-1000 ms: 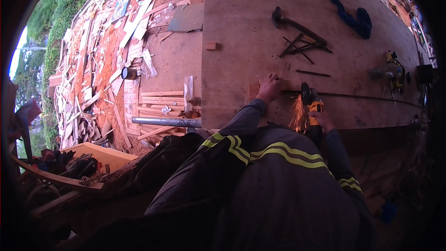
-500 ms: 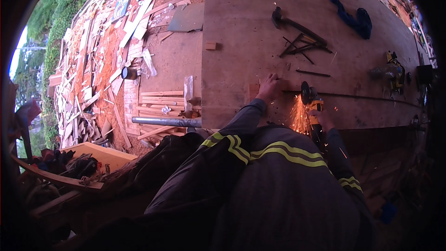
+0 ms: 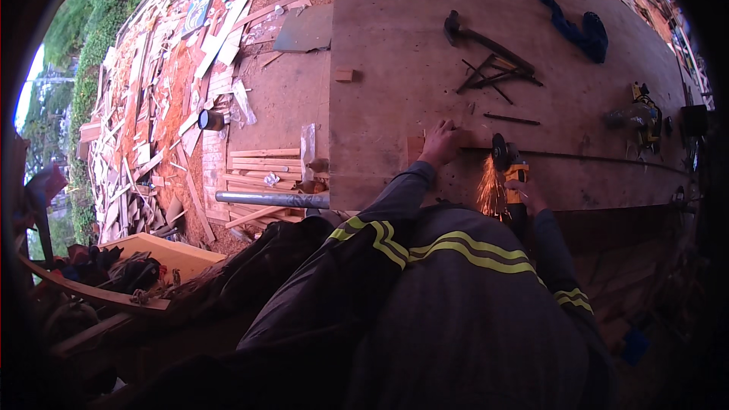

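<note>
Right hand [image 3: 534,194] gripped round grinder [image 3: 517,175], disc [image 3: 499,152] at rod [image 3: 592,156] lying along bench [image 3: 395,38]; sparks [image 3: 491,191] streaming. Left hand [image 3: 440,144] by the rod's left end, grip unclear. Cut seems under way, not yet through; depth hidden. Short bars [image 3: 512,120] lie apart, perhaps already cut.

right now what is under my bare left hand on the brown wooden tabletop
A long, thin dark metal bar runs up to your bare left hand, and a reddish-brown wooden piece shows beside it. Whatever lies beneath the palm is covered.
</note>
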{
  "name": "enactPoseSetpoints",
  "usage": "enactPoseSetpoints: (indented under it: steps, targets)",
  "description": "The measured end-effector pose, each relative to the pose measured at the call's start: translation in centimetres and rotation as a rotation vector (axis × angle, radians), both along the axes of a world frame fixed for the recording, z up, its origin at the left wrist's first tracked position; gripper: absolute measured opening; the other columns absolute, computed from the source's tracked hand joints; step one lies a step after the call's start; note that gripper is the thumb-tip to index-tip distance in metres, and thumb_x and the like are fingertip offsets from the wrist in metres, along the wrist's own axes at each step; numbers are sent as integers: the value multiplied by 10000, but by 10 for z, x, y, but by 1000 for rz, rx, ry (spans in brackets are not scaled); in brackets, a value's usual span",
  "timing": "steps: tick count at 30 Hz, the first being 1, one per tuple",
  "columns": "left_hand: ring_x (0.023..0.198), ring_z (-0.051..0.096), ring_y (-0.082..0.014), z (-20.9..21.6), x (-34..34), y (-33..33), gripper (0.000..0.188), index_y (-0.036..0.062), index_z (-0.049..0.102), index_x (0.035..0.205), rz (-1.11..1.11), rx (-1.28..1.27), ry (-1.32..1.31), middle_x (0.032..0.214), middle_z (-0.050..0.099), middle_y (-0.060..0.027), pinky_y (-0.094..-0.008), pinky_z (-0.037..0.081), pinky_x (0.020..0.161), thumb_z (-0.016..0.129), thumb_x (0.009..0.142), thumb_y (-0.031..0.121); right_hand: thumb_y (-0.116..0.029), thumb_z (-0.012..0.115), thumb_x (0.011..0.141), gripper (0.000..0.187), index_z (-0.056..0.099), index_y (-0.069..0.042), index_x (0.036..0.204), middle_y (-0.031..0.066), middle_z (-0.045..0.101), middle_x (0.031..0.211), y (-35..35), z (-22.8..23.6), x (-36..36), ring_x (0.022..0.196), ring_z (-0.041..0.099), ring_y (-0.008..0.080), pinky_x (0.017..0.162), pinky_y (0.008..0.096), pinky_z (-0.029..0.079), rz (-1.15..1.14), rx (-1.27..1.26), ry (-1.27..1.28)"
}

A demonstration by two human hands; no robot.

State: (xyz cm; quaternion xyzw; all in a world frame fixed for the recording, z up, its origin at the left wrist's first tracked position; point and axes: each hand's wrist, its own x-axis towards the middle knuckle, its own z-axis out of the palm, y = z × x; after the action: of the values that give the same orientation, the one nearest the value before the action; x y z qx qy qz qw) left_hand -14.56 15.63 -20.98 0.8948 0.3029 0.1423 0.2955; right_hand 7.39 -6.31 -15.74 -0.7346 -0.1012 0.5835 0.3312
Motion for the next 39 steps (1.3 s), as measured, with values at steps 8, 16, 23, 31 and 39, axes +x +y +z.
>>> enactPoseSetpoints:
  steps: [8,16,23,31,39]
  targets:
    - [1086,512,-338,2,2,-1,492,139,622,1126,-14,-19,6,1086,549,-109,-431,456,925,759,659,209,-164,746,746,237,653,-30,918,29,658,810,-8,-12,4,699,623,145,630,316,500,11,47,-93]
    - [1040,518,-328,6,0,-3,391,119,655,1016,15,21,-71,1038,548,-110,-429,467,876,723,635,173,-173,741,742,258,669,-37,950,30,667,830,-5,-3,0,701,623,151,631,324,497,10,29,-26]
    - [1062,519,-328,7,2,-2,416,132,651,1051,11,-4,-16,1054,550,-102,-433,465,892,737,648,189,-179,746,737,273,678,-32,957,35,674,841,-6,-7,3,706,632,157,636,326,503,15,-29,-33]
    - [1081,516,-325,8,2,-3,490,162,626,1134,-11,-20,30,1076,548,-98,-440,465,897,760,665,208,-165,740,742,234,682,-28,923,40,669,811,-4,-2,1,705,635,155,656,319,506,0,33,-40]
    - [1085,510,-334,4,0,-1,513,155,619,1156,-7,-9,11,1079,544,-108,-437,462,907,755,663,201,-170,740,751,217,680,-28,903,38,666,811,-3,-1,-1,711,630,151,652,322,498,-1,32,-54]
